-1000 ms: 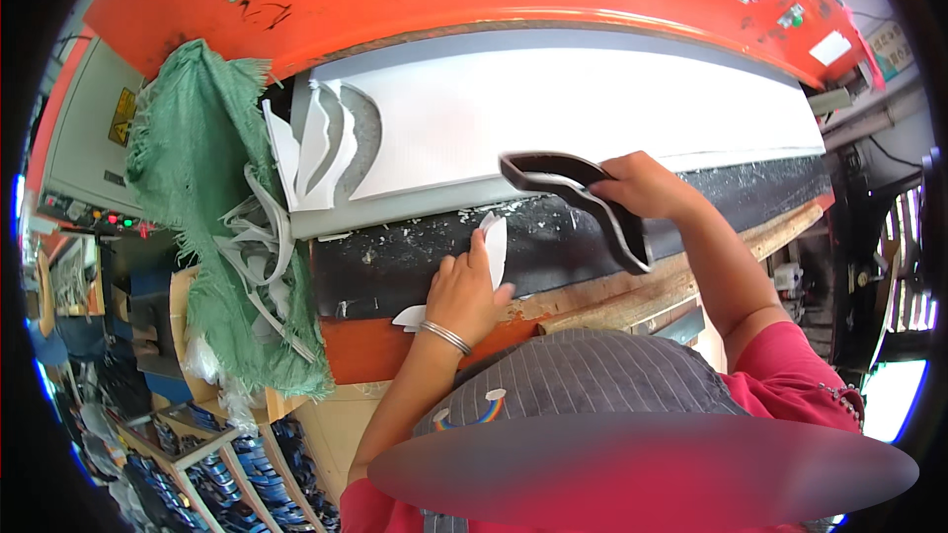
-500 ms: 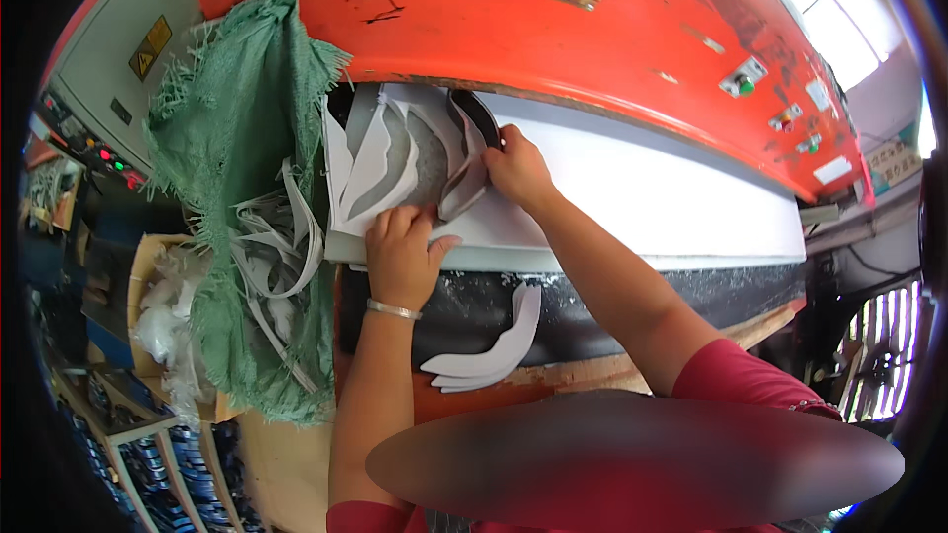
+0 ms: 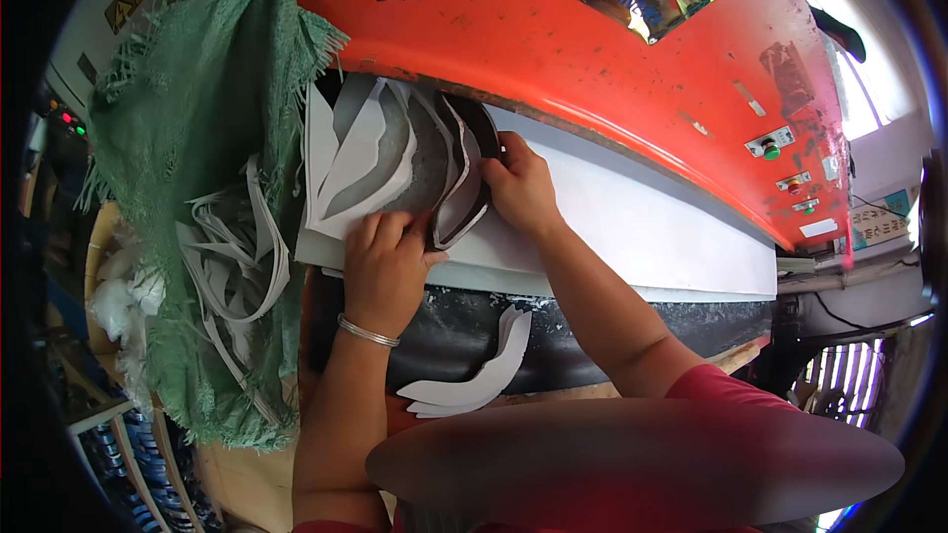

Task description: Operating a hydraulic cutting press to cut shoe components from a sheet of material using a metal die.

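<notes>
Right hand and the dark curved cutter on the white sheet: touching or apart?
Touching. The head view shows the right hand with its fingers pressed on the cutter's right rim, no gap between them.

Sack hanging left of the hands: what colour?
Green, a frayed woven sack, with pale offcut strips spilling from it. The head view shows it.

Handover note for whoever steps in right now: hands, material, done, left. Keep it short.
Left hand: flat on the white sheet, beside the dark curved cutting die.
Right hand: fingers on the die's right edge, setting it next to the cut-out gaps.
Done: several shapes already cut at the sheet's left end; white cut pieces lie on the black ledge below.
Left: the uncut sheet to the right.
</notes>
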`<move>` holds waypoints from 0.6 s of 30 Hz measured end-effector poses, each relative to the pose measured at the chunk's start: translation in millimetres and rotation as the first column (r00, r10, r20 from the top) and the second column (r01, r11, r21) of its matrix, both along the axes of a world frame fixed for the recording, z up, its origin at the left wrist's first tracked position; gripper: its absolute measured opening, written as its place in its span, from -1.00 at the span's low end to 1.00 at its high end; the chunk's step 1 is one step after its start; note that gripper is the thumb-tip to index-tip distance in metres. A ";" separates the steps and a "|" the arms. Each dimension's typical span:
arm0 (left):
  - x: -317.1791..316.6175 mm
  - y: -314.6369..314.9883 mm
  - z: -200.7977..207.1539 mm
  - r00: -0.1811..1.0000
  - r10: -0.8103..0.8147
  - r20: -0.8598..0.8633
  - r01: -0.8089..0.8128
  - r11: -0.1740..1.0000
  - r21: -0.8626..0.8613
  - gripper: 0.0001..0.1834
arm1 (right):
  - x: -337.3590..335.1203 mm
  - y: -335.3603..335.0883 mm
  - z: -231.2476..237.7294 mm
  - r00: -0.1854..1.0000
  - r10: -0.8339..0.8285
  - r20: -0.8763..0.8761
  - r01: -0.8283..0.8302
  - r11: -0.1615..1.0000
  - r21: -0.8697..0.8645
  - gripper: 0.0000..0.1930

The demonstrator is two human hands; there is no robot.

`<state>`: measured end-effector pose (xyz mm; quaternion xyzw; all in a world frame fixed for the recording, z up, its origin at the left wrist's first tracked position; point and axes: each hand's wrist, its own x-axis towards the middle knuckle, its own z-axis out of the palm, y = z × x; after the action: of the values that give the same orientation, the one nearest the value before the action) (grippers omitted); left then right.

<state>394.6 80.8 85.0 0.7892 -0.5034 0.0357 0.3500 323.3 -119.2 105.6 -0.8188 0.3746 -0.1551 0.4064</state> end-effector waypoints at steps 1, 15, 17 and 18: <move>0.7 -1.6 -0.6 1.000 0.004 0.012 -0.004 1.000 0.013 -0.52 | 2.7 2.7 6.0 0.998 -0.021 -0.061 0.018 0.999 -0.050 -0.60; 41.4 -39.9 -4.7 0.993 0.011 0.120 -0.035 0.978 0.207 -0.44 | -98.3 -42.2 43.0 0.968 0.248 0.024 -0.247 0.939 0.239 -0.41; 24.2 -61.6 20.0 0.973 0.136 0.184 -0.152 0.985 0.080 -0.38 | -167.3 -89.5 44.7 0.969 0.082 0.232 -0.107 0.990 0.097 -0.59; 13.3 -72.0 34.4 0.944 0.255 0.210 -0.252 0.967 -0.045 -0.32 | -206.1 -119.4 40.9 0.952 -0.027 0.305 0.021 0.999 0.024 -0.64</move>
<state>407.9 8.8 119.4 0.8359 -0.4321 0.1694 0.2931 117.3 -238.7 146.5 -0.7761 0.3189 -0.2809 0.4660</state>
